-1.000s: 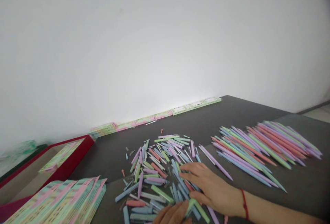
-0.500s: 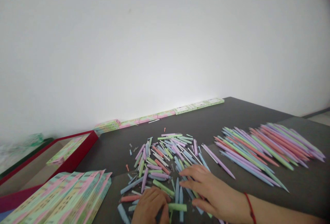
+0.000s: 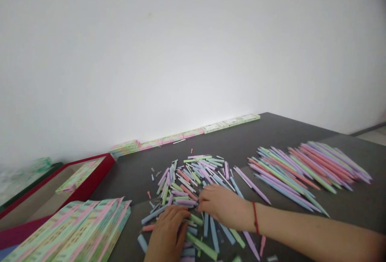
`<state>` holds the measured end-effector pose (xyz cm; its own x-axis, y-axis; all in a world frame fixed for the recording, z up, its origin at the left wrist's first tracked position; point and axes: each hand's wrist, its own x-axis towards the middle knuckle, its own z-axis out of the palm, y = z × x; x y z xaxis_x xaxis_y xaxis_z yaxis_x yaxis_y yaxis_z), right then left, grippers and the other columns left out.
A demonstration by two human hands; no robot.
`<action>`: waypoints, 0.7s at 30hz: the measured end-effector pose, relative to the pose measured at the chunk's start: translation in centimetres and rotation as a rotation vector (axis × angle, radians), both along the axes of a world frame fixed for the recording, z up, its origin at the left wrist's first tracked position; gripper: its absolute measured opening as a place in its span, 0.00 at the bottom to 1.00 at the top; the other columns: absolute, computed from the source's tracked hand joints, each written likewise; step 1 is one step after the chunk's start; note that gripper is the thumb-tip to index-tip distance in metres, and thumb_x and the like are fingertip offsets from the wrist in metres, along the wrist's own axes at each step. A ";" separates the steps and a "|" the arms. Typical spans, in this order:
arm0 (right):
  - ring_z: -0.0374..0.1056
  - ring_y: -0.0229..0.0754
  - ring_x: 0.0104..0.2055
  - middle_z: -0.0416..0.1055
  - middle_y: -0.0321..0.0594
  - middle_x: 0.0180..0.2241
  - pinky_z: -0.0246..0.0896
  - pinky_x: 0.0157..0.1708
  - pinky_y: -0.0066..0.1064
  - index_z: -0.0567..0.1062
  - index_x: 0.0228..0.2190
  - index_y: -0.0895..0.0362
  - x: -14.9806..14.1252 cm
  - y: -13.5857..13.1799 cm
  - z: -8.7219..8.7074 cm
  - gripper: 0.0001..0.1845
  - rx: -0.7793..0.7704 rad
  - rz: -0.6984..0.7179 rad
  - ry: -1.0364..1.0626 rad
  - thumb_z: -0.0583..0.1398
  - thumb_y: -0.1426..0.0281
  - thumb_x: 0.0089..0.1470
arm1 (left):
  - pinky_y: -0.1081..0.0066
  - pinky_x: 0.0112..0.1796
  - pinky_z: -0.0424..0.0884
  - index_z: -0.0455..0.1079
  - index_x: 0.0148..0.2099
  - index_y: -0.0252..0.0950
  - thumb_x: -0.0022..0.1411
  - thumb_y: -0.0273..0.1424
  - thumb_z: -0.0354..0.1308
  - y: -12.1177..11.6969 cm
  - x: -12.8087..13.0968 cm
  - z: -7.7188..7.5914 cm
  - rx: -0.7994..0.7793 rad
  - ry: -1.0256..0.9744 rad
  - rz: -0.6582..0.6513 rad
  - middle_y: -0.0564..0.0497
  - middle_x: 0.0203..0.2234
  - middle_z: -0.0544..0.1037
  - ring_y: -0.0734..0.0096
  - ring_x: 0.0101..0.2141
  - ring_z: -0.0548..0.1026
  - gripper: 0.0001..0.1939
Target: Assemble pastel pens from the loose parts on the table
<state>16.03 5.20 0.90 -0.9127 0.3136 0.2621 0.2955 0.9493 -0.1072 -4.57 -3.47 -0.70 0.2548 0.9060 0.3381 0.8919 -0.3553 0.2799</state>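
A loose heap of pastel pen parts (image 3: 197,171), mostly blue, green, purple and coral barrels with thin white refills, lies on the dark table. My left hand (image 3: 169,230) rests on the near left of the heap, its fingers bent together over the pieces. A green barrel (image 3: 201,246) lies beside its thumb. From the right, my right hand (image 3: 221,205) reaches into the middle of the heap with fingers curled down. Whatever either hand grips is hidden under the fingers. A red string bracelet (image 3: 255,217) circles my right wrist.
Assembled-looking pens (image 3: 301,169) lie in rows at the right. Printed flat boxes (image 3: 75,230) overlap at the near left, beside a red-edged open box (image 3: 96,173). More cartons (image 3: 193,133) line the wall. A purple pen (image 3: 252,185) lies between heap and rows.
My right hand has moved left and farther into the heap, its fingers now curled. My left hand has shifted slightly left and forward. Several barrels near the front edge have changed position.
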 end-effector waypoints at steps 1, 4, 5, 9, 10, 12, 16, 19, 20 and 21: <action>0.62 0.43 0.40 0.70 0.41 0.34 0.53 0.39 0.33 0.74 0.36 0.56 -0.4 0.4 0.0 0.09 0.041 0.023 -0.036 0.54 0.72 0.58 | 0.59 0.45 0.69 0.70 0.41 0.41 0.58 0.24 0.51 0.0 0.0 -0.1 -0.009 0.018 -0.007 0.48 0.40 0.77 0.60 0.44 0.73 0.10; 0.61 0.43 0.38 0.69 0.41 0.30 0.52 0.36 0.33 0.74 0.30 0.57 -0.9 1.4 0.0 0.08 0.128 0.059 -0.109 0.55 0.71 0.57 | 0.57 0.45 0.69 0.70 0.41 0.40 0.58 0.23 0.51 0.1 -0.2 -0.4 -0.023 0.032 0.033 0.47 0.40 0.77 0.59 0.44 0.73 0.11; 0.61 0.43 0.38 0.69 0.40 0.30 0.52 0.36 0.33 0.73 0.30 0.58 -0.8 1.6 0.0 0.08 0.141 0.059 -0.119 0.55 0.71 0.57 | 0.56 0.45 0.69 0.70 0.40 0.39 0.58 0.23 0.51 0.1 -0.3 -0.4 -0.029 0.027 0.056 0.47 0.40 0.77 0.59 0.44 0.73 0.11; 0.61 0.43 0.36 0.69 0.40 0.30 0.52 0.36 0.34 0.72 0.29 0.58 0.5 1.7 0.0 0.10 0.133 0.034 -0.132 0.53 0.70 0.59 | 0.56 0.46 0.67 0.68 0.41 0.39 0.59 0.24 0.49 0.0 -0.5 -0.1 -0.005 -0.013 0.088 0.46 0.41 0.76 0.59 0.46 0.71 0.11; 0.61 0.43 0.36 0.69 0.40 0.30 0.52 0.36 0.34 0.72 0.29 0.58 0.9 1.4 0.0 0.11 0.117 0.021 -0.124 0.52 0.70 0.60 | 0.56 0.46 0.67 0.68 0.43 0.39 0.59 0.24 0.48 -0.1 -0.5 0.0 0.013 -0.027 0.085 0.46 0.42 0.75 0.60 0.46 0.71 0.12; 0.61 0.43 0.36 0.69 0.40 0.31 0.52 0.37 0.35 0.73 0.33 0.57 1.4 0.7 0.0 0.12 0.072 -0.017 -0.088 0.50 0.72 0.61 | 0.58 0.45 0.68 0.66 0.43 0.39 0.60 0.23 0.45 -0.5 -0.4 0.5 0.048 -0.063 0.101 0.46 0.41 0.74 0.61 0.45 0.71 0.13; 0.61 0.42 0.41 0.68 0.40 0.37 0.51 0.41 0.34 0.71 0.43 0.55 1.8 -0.8 0.0 0.11 -0.040 -0.012 0.003 0.53 0.71 0.59 | 0.63 0.37 0.69 0.63 0.33 0.39 0.56 0.19 0.41 -1.1 0.2 1.7 -0.039 -0.060 0.165 0.49 0.31 0.73 0.64 0.35 0.73 0.13; 0.61 0.43 0.41 0.68 0.40 0.37 0.51 0.42 0.35 0.72 0.40 0.55 1.8 -1.2 -0.2 0.10 -0.050 0.030 -0.007 0.53 0.70 0.59 | 0.64 0.35 0.68 0.63 0.28 0.39 0.54 0.19 0.43 -1.4 0.5 2.5 -0.173 0.007 0.143 0.51 0.27 0.73 0.64 0.32 0.73 0.12; 0.60 0.43 0.40 0.68 0.40 0.36 0.52 0.41 0.35 0.72 0.38 0.56 1.9 -1.2 -0.4 0.10 -0.043 0.012 -0.012 0.52 0.70 0.59 | 0.64 0.36 0.68 0.64 0.28 0.39 0.54 0.18 0.44 -1.4 0.4 2.6 -0.210 0.024 0.131 0.51 0.27 0.74 0.64 0.33 0.73 0.12; 0.60 0.43 0.39 0.67 0.41 0.35 0.52 0.41 0.35 0.73 0.37 0.56 1.9 -1.1 -0.5 0.10 -0.037 -0.018 -0.012 0.52 0.71 0.60 | 0.65 0.36 0.68 0.66 0.29 0.39 0.54 0.18 0.44 -1.5 0.2 2.8 -0.237 0.034 0.124 0.52 0.28 0.75 0.64 0.34 0.74 0.13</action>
